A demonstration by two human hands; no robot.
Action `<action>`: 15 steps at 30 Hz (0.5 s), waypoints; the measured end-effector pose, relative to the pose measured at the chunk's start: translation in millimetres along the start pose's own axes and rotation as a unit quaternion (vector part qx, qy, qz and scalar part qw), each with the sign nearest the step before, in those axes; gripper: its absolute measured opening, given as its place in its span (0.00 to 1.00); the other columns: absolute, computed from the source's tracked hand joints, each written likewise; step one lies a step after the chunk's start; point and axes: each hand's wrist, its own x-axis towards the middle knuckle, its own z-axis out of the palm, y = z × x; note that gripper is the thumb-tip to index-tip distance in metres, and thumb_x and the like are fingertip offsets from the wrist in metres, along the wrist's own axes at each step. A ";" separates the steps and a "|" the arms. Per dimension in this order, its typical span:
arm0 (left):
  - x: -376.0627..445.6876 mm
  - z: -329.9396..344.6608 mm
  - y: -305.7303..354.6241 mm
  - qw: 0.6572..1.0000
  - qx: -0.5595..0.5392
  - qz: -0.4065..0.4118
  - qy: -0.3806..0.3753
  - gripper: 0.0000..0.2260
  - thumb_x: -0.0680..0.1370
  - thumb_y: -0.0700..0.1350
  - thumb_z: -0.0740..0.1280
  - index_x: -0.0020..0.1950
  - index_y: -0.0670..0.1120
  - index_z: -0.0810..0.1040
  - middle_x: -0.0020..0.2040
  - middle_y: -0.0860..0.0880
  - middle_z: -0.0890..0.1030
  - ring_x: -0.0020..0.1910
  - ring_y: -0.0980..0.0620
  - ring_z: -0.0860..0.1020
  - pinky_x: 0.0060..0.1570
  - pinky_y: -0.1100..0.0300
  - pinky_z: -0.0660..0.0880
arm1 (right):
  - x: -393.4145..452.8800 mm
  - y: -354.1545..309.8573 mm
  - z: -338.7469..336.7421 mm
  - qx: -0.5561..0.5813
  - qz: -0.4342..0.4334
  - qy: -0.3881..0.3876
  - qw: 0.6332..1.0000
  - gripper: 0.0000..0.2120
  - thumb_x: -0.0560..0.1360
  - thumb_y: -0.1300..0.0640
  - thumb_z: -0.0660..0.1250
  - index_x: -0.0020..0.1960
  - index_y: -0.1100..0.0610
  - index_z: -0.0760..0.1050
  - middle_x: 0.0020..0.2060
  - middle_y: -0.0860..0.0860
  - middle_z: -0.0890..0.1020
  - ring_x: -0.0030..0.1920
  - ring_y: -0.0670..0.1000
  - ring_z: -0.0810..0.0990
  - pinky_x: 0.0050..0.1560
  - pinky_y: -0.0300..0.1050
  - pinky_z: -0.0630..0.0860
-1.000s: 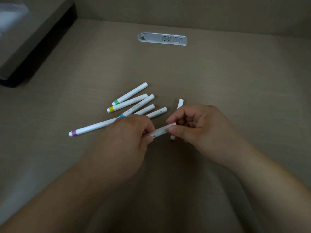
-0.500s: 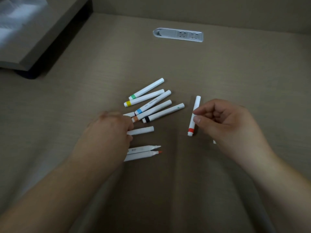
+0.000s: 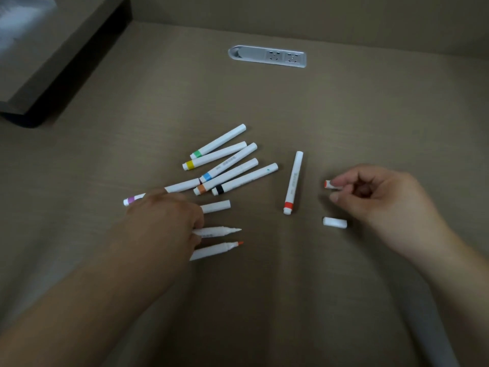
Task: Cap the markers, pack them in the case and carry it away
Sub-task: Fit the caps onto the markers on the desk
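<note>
Markers [image 3: 225,165] lie fanned at the middle of the desk [image 3: 344,115], seven capped, one of them, the red-banded marker [image 3: 293,182], set apart to the right; a second ago both hands were pressing a cap home on one pen, and now they have parted, so capping moves to the two uncapped pens (orange tip [image 3: 215,250], pale tip [image 3: 218,231]). The left hand [image 3: 164,223], fingers curled, rests over their barrels, grip unclear. The right hand [image 3: 381,197] pinches a red-ended cap [image 3: 329,184], seemingly; a white cap [image 3: 334,223] lies just below. No case shows.
</note>
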 end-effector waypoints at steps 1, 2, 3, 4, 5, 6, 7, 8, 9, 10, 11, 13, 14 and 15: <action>0.3 0.9 2.0 1.000 0.000 -0.007 -0.009 0.10 0.80 0.54 0.63 0.60 0.57 0.77 0.57 0.56 0.77 0.57 0.56 0.73 0.58 0.60 0.74 | -2.4 1.9 -0.9 -0.029 -0.017 -0.029 0.999 0.09 0.69 0.60 0.78 0.42 0.48 0.82 0.36 0.47 0.80 0.32 0.44 0.74 0.35 0.31 0.70; -0.8 0.9 4.3 1.000 0.003 -0.011 -0.002 0.09 0.80 0.54 0.63 0.59 0.57 0.77 0.56 0.55 0.77 0.57 0.56 0.73 0.57 0.60 0.74 | -5.1 3.8 -1.3 -0.067 -0.035 -0.057 0.996 0.11 0.67 0.61 0.79 0.43 0.46 0.82 0.38 0.47 0.79 0.35 0.45 0.76 0.37 0.32 0.71; -2.0 1.4 6.6 1.000 -0.004 -0.010 0.027 0.07 0.80 0.53 0.64 0.56 0.56 0.78 0.54 0.55 0.77 0.55 0.55 0.73 0.54 0.59 0.74 | -7.6 6.4 -1.4 -0.106 -0.053 -0.078 0.990 0.13 0.65 0.60 0.80 0.44 0.46 0.82 0.39 0.46 0.79 0.38 0.45 0.77 0.39 0.30 0.71; -2.9 4.0 8.3 0.996 -0.028 0.001 0.079 0.05 0.79 0.52 0.66 0.53 0.55 0.79 0.52 0.54 0.77 0.52 0.55 0.73 0.50 0.59 0.72 | -9.5 8.8 -1.3 -0.138 -0.068 -0.092 0.984 0.13 0.65 0.60 0.80 0.45 0.47 0.83 0.40 0.45 0.78 0.40 0.43 0.77 0.40 0.29 0.70; -3.3 5.3 11.9 0.989 -0.073 0.006 0.128 0.03 0.78 0.50 0.68 0.50 0.54 0.79 0.49 0.53 0.77 0.49 0.55 0.73 0.46 0.60 0.70 | -11.3 10.7 -1.4 -0.160 -0.079 -0.099 0.979 0.13 0.65 0.60 0.80 0.45 0.48 0.83 0.40 0.43 0.78 0.41 0.41 0.77 0.41 0.28 0.69; -5.1 4.8 16.6 0.981 -0.128 0.002 0.148 0.02 0.77 0.50 0.69 0.48 0.54 0.79 0.47 0.54 0.77 0.46 0.56 0.74 0.44 0.62 0.69 | -12.8 11.7 -1.2 -0.171 -0.085 -0.101 0.976 0.12 0.65 0.61 0.80 0.44 0.48 0.83 0.40 0.42 0.78 0.42 0.40 0.77 0.41 0.27 0.69; -6.6 3.8 22.9 0.971 -0.183 -0.007 0.155 0.01 0.76 0.49 0.69 0.47 0.55 0.79 0.46 0.56 0.77 0.44 0.57 0.74 0.41 0.65 0.68 | -14.3 12.1 -1.0 -0.174 -0.092 -0.101 0.975 0.11 0.66 0.62 0.79 0.43 0.48 0.82 0.40 0.42 0.78 0.41 0.40 0.77 0.41 0.27 0.69; -6.6 4.4 29.8 0.958 -0.237 -0.015 0.163 0.02 0.76 0.49 0.70 0.46 0.56 0.78 0.43 0.57 0.78 0.43 0.58 0.75 0.39 0.68 0.67 | -16.1 11.6 -0.7 -0.172 -0.099 -0.098 0.975 0.11 0.67 0.62 0.78 0.41 0.48 0.82 0.38 0.42 0.78 0.41 0.40 0.77 0.40 0.27 0.68; -5.4 6.4 37.1 0.942 -0.288 -0.019 0.173 0.03 0.75 0.50 0.71 0.44 0.56 0.78 0.41 0.57 0.79 0.41 0.59 0.76 0.38 0.69 0.68 | -18.0 10.1 0.1 -0.162 -0.104 -0.092 0.977 0.10 0.67 0.63 0.77 0.40 0.48 0.82 0.37 0.42 0.78 0.39 0.40 0.77 0.38 0.28 0.68; -3.7 6.0 46.0 0.924 -0.338 -0.023 0.178 0.03 0.74 0.50 0.72 0.42 0.55 0.78 0.38 0.57 0.80 0.39 0.60 0.77 0.38 0.68 0.69 | -20.8 7.0 0.9 -0.141 -0.105 -0.084 0.981 0.10 0.68 0.63 0.77 0.40 0.48 0.82 0.35 0.42 0.77 0.38 0.41 0.77 0.37 0.28 0.68; -0.7 7.1 54.1 0.906 -0.386 -0.029 0.173 0.04 0.74 0.50 0.73 0.42 0.55 0.79 0.37 0.57 0.81 0.38 0.60 0.79 0.38 0.66 0.72 | -23.8 3.3 1.0 -0.111 -0.104 -0.077 0.985 0.10 0.68 0.63 0.77 0.40 0.49 0.82 0.34 0.43 0.78 0.38 0.43 0.77 0.36 0.28 0.68; 8.5 8.3 67.9 0.869 -0.470 -0.053 0.142 0.03 0.73 0.50 0.73 0.42 0.55 0.81 0.37 0.57 0.83 0.36 0.59 0.80 0.39 0.60 0.77 | -30.0 -5.9 4.0 -0.035 -0.105 -0.068 0.991 0.10 0.69 0.64 0.76 0.40 0.49 0.81 0.35 0.45 0.79 0.37 0.46 0.78 0.37 0.30 0.70; 13.1 8.7 73.3 0.849 -0.510 -0.065 0.124 0.03 0.73 0.50 0.73 0.42 0.54 0.82 0.36 0.56 0.83 0.34 0.59 0.79 0.38 0.58 0.76 | -33.1 -9.7 5.7 -0.003 -0.107 -0.064 0.992 0.11 0.69 0.64 0.76 0.39 0.49 0.81 0.36 0.45 0.80 0.37 0.46 0.78 0.38 0.32 0.71; 18.2 7.7 79.7 0.826 -0.548 -0.073 0.111 0.03 0.73 0.50 0.73 0.43 0.53 0.82 0.34 0.56 0.83 0.31 0.60 0.78 0.36 0.58 0.75 | -35.6 -12.2 5.5 0.021 -0.108 -0.058 0.992 0.12 0.69 0.65 0.76 0.39 0.49 0.80 0.36 0.45 0.81 0.38 0.47 0.78 0.39 0.34 0.73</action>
